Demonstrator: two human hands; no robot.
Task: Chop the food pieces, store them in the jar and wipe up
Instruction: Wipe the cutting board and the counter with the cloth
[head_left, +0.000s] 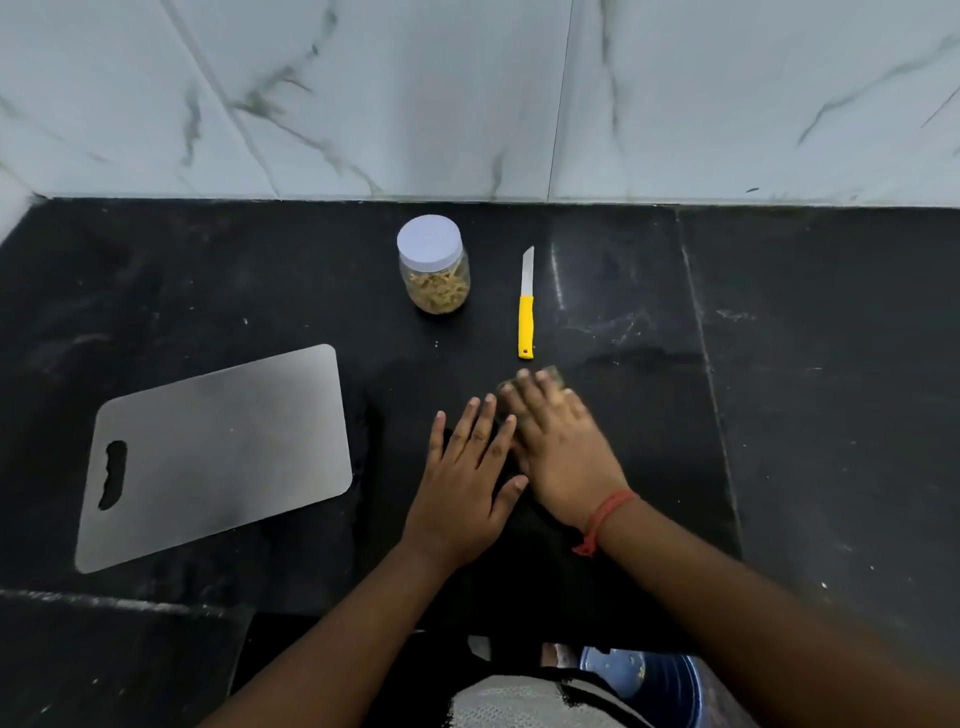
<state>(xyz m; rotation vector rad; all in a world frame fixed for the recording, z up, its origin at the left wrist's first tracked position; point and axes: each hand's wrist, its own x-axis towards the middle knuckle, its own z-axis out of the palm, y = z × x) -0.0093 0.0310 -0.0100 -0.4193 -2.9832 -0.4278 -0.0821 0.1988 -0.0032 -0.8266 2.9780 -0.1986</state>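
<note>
- Black stone desk (805, 415) under a marbled wall.
- Lidded jar (434, 265) of chopped pieces stands at 12 o'clock, the knife (526, 306) just beside it at its 3 o'clock.
- Your left hand (465, 483) lies flat, released; your right hand (558, 441) is blurred, fingers extended over something I cannot identify.
- Board (218, 452) at 9 o'clock.

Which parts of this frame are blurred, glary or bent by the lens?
Head view: the right hand is smeared by motion blur, and whatever lies under its fingertips is too blurred to identify; the left hand, jar and knife are sharp; soft glare streaks the dark counter beside the knife and washes over the cutting board; wide-angle distortion bows the wall tile joints.
</note>
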